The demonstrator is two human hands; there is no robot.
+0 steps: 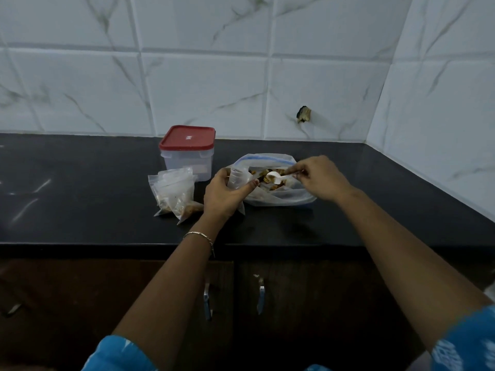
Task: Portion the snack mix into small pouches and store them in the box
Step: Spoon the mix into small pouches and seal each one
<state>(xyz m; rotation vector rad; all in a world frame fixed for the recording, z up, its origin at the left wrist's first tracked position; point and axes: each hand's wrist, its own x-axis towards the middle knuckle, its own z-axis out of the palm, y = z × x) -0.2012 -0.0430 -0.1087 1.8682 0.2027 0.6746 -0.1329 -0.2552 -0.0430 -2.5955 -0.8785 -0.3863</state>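
A large clear zip bag lies open on the black counter, with brown snack mix inside. My right hand pinches the handle of a white plastic spoon, whose bowl sits in the mix. My left hand grips a small clear pouch, holding its mouth open beside the big bag. Left of it lie a few small pouches, some with mix at the bottom. A clear box with a red lid stands closed behind them.
The black counter runs to a tiled wall behind and a side wall on the right. A dark hole marks the back wall. Below the front edge are dark cabinet doors with metal handles.
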